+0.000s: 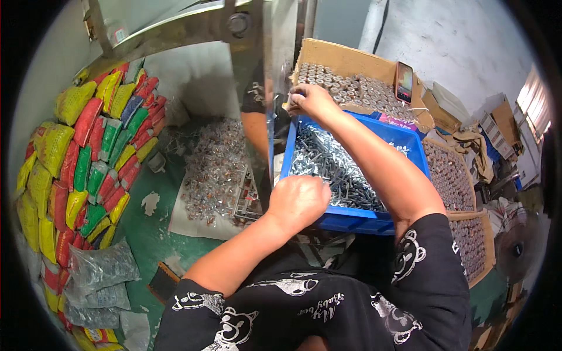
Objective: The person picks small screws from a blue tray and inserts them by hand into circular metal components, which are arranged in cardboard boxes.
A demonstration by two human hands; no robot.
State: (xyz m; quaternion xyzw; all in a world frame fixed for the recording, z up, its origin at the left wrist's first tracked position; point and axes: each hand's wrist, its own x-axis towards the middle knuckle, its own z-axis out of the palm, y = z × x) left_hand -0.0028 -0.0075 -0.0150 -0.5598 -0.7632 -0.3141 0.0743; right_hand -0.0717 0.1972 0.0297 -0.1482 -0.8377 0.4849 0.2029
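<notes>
Shirt (pixel 345 316) foremost, right forearm (pixel 377 153) crosses blue bin (pixel 363 220), both hands' (pixel 298 202) (pixel 318 103) fingers (pixel 298 93) curled, grip unclear.

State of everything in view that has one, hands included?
Left hand: fingers curled, contents hidden
Right hand: fingers bent, grip unclear
Blue bin: open-topped, well filled
Metal parts: loose, jumbled
Carton: open, holding many round parts
Phone: propped up
Sacks: piled up
Clear bags: filled, stacked
</notes>
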